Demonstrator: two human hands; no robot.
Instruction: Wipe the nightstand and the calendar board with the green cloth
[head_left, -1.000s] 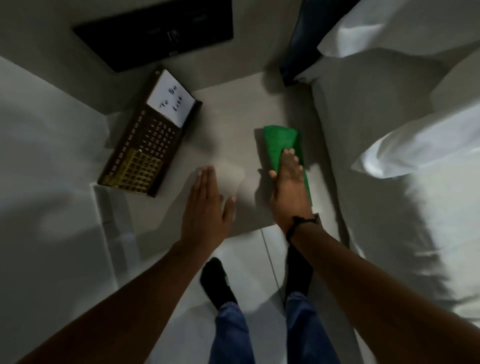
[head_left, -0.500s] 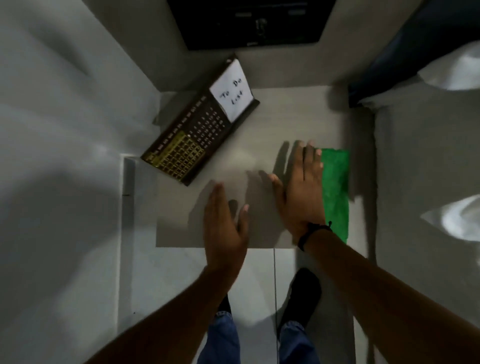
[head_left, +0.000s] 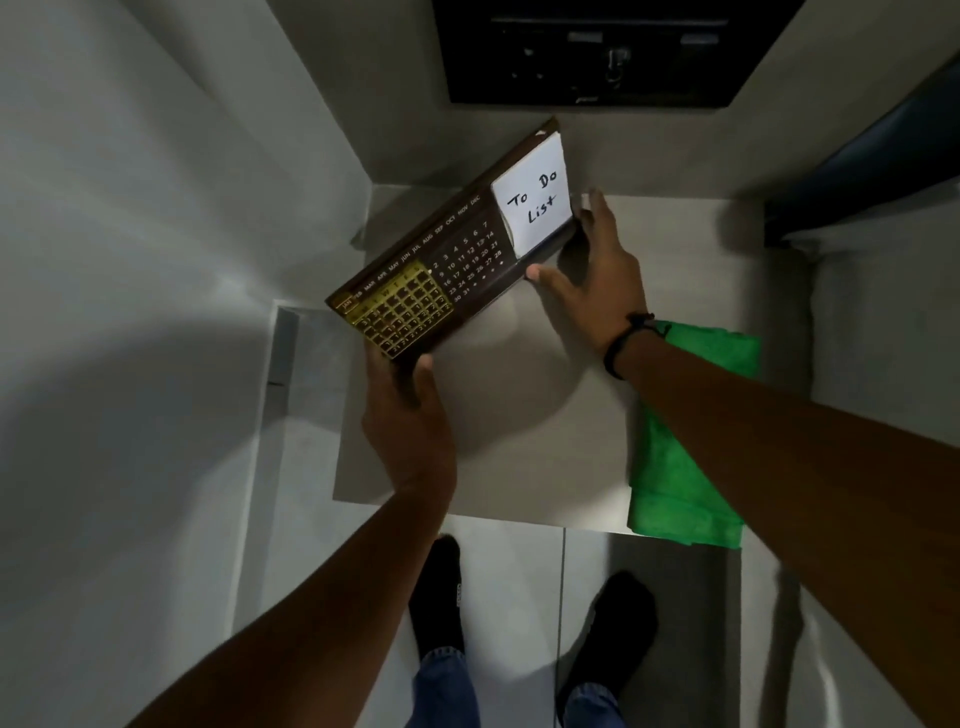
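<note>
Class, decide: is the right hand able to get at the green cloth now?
Likely yes, once the right hand releases the calendar board: the green cloth lies loose on the nightstand beneath its forearm.

A black panel (head_left: 613, 52) is set on the grey wall (head_left: 156, 156). Two black socks (head_left: 439, 592) under blue jeans (head_left: 447, 691) stand on pale floor tiles (head_left: 519, 582); white bedding (head_left: 883, 322) lies at the right.

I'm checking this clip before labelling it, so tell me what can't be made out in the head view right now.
All in the head view:
- Left hand: fingers hidden under the calendar board; only the thumb shows.
- Right hand: gripping or just touching the board's end, unclear.
- Green cloth: partly covered by the right forearm.
- Gold grid print: too small to read.
- Black panel: cut off by the top edge.
</note>
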